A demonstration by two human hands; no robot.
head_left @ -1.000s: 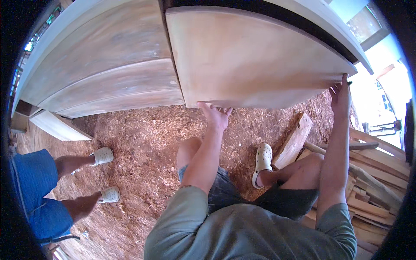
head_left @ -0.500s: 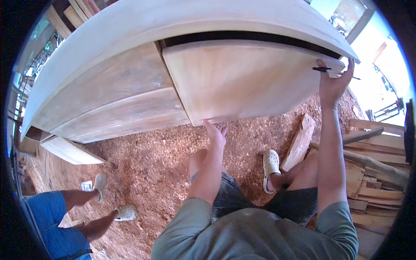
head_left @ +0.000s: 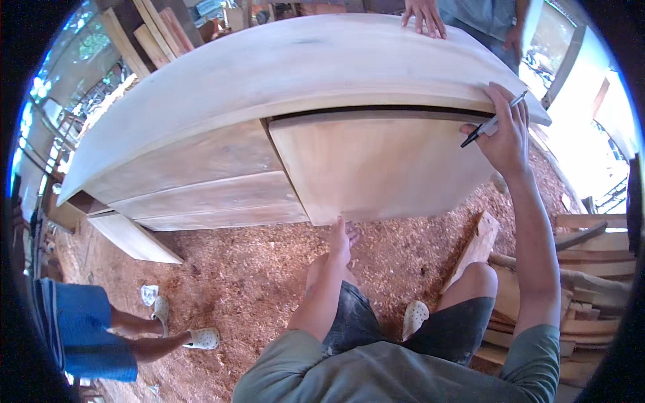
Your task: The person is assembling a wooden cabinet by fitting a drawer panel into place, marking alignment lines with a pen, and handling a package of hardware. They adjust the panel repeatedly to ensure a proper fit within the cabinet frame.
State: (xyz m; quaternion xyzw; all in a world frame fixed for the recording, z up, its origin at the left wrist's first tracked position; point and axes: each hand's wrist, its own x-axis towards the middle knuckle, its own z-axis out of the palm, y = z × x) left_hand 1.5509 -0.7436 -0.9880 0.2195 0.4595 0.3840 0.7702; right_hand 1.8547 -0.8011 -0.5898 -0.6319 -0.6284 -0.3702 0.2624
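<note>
Pale wood door panel (head_left: pixel 383 168), long axis running L–R, lies betw. 2 grips: just beyond the L grip (head_left: pixel 343 240), unclenched w/ thumb at panel's lower edge, & mostly left of the R grip (head_left: pixel 508 138), which holds a pen (head_left: pixel 488 125).

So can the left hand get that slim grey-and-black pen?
Probably not easily: the left hand is down at the bottom edge of the pale, flat wooden panel, and the right hand, higher up, holds the pen.
</note>
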